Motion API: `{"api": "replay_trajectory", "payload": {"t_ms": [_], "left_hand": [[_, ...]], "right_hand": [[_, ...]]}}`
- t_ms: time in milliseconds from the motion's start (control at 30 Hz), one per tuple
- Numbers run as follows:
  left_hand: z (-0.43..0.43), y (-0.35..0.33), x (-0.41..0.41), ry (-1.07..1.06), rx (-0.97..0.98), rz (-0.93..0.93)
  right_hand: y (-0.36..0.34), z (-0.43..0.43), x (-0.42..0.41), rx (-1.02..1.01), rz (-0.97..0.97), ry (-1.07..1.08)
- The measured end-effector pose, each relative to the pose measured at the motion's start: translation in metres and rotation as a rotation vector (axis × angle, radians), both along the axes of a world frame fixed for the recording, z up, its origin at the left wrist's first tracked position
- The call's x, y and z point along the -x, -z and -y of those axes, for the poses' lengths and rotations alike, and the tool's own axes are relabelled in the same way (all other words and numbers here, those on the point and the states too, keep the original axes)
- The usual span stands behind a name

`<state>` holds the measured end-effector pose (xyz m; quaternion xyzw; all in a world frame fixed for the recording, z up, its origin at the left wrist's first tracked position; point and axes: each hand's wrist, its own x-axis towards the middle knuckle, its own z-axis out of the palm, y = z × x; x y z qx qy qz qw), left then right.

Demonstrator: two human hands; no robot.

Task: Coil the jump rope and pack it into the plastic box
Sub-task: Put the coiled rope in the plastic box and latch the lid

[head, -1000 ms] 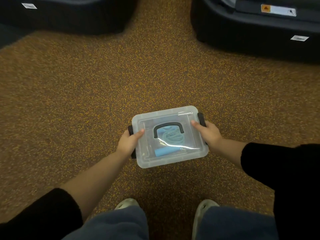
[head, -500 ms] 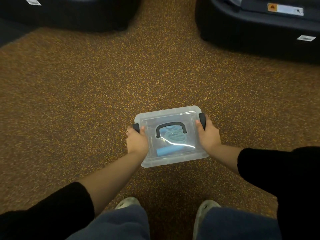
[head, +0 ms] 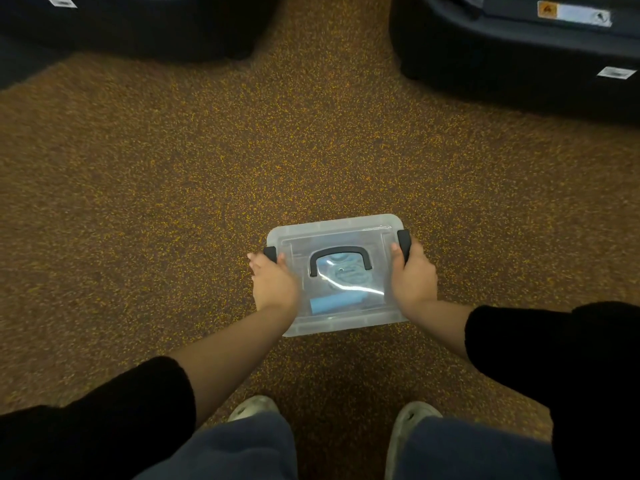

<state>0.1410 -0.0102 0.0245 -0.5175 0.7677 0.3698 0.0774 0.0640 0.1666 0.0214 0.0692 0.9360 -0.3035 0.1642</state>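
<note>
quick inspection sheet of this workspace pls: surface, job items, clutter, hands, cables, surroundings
Surface: speckled brown-orange carpet, floor level.
Job's things: clear plastic box on the carpet, lid on, black carry handle lying flat; blue jump rope coiled inside, seen through the lid, one blue grip near the front.
Clutter: nothing seen.
Grippers: left hand grips the box's left side at the left latch; right hand grips the right side over the right latch; thumbs on the lid.
Cables: nothing seen.
Surroundings: two dark equipment bases with labels, far left and far right; the person's shoes near the bottom.
</note>
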Motion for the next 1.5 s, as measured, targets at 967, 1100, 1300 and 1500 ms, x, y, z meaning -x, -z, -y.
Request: {"api": "replay_trajectory", "payload": {"t_ms": [967,1100,1300,1500], "left_hand": [[0.066,-0.044,0.129,0.202,0.193,-0.109],[0.077,-0.039,0.158,0.155,0.198,-0.149],[0.093,-0.034,0.194,0.147,0.222,-0.152],[0.101,-0.019,0.211,0.14,0.181,-0.131]], "right_hand": [[-0.035,0.044,0.122,0.269,-0.143,0.071],[-0.038,0.056,0.157,0.297,-0.132,0.036],[-0.032,0.072,0.19,0.311,-0.118,0.04],[-0.022,0.079,0.204,0.308,-0.079,0.052]]}}
